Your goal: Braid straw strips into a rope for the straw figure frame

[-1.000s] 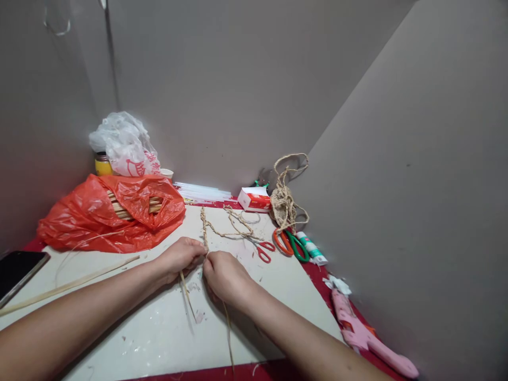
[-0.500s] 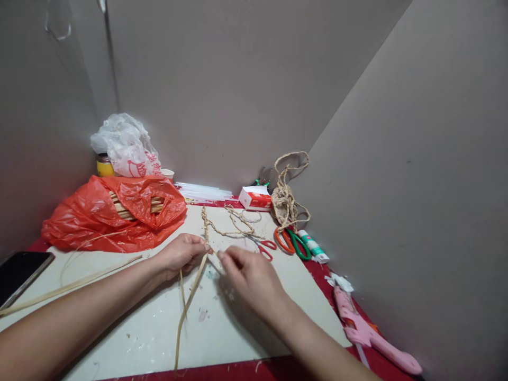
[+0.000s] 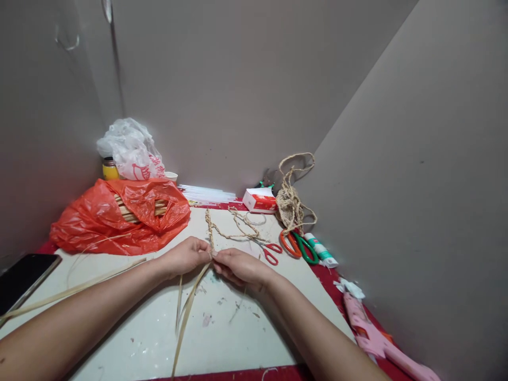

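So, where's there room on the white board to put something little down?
Between the pale strips and right forearm, the white board holds only tiny scraps. Another free patch lies between that forearm and the red-handled scissors. Farther back it's crowded: red bag, box, rope bundle.

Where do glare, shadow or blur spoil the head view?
Head view: small glints dot the flat white board toward its near edge; highlights streak the crinkled red plastic bag; shadow lies below the bare right forearm; where the left hand and right hand meet at the braided tan straw cord, detail is too small and soft to trace each strand.
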`<state>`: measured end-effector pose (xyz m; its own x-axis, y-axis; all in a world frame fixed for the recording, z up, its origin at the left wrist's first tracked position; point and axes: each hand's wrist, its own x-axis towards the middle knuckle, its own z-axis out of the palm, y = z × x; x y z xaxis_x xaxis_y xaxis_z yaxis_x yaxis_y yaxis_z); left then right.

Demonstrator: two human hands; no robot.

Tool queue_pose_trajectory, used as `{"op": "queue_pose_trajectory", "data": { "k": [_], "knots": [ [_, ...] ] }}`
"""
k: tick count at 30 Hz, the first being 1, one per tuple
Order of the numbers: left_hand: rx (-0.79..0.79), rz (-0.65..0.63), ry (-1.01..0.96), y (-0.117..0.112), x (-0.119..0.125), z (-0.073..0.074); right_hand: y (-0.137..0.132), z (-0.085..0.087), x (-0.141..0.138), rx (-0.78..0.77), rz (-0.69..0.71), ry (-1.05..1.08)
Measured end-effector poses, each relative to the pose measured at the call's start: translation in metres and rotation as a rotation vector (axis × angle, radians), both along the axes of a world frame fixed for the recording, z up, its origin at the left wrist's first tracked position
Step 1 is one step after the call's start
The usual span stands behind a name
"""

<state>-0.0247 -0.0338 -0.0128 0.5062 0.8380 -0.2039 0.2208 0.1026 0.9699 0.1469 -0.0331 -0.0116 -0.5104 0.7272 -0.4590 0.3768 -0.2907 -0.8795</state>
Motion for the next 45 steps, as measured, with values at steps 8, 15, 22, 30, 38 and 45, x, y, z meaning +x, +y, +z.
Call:
{"op": "queue_pose_trajectory", "data": {
  "k": [8, 15, 22, 30, 38, 45],
  "knots": [
    [0.256, -0.063, 0.207, 0.004, -0.007, 0.003, -0.002, -0.004, -0.001, -0.284, -0.083, 0.345],
    [0.577, -0.008, 0.63, -0.013, -0.005, 0.016, -0.018, -0.006, -0.012, -0.234, -0.341, 0.373],
    [0.718, -0.021, 1.043, -0.038, 0.01, 0.023, -0.026, -0.008, -0.021, -0.154, -0.43, 0.411],
    [0.798, -0.18, 1.062, -0.052, 0.019, 0.02, -0.028, -0.01, -0.022, -0.229, -0.468, 0.503],
    [0.428, 0.331, 0.265, -0.017, 0.003, 0.017, -0.021, -0.012, -0.013, -0.353, -0.428, 0.62],
    [-0.267, 0.083, -0.155, -0.008, 0.01, 0.001, -0.016, -0.009, -0.008, -0.337, -0.292, 0.533]
  ]
}}
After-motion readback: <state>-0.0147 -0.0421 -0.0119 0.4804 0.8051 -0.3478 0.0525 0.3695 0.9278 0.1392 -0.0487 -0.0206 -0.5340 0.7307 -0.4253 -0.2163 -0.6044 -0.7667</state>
